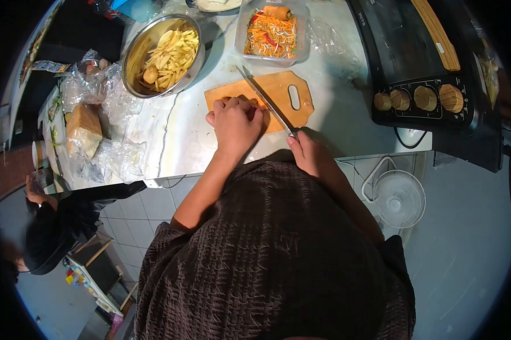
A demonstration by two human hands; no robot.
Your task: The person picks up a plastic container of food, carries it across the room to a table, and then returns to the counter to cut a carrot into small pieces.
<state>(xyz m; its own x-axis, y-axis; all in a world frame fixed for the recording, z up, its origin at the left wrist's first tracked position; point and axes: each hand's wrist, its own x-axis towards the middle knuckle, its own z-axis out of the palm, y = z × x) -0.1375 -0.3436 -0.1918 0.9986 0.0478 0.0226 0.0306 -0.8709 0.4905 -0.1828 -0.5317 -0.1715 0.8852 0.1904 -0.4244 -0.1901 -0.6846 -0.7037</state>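
Observation:
On the wooden cutting board (302, 105), my left hand (236, 123) is closed, its fingers bent and bunched over an orange piece (261, 104) that looks like carrot. Most of that piece is hidden under the fingers. My right hand (308, 150) grips the handle of a knife (268, 101). The blade slants up and left across the board, just right of my left fingers, its tip past the board's far edge. Behind the board, a plastic container (302, 54) holds shredded carrot, bean sprouts, red chilli and a larger orange chunk.
A steel bowl (132, 82) of pale yellow strips, with a round piece among them, stands back left. Plastic bags (116, 107) and a wrapped block (84, 129) lie left. A black oven (391, 116) with wooden knobs stands right. Another person (57, 226) is at the lower left.

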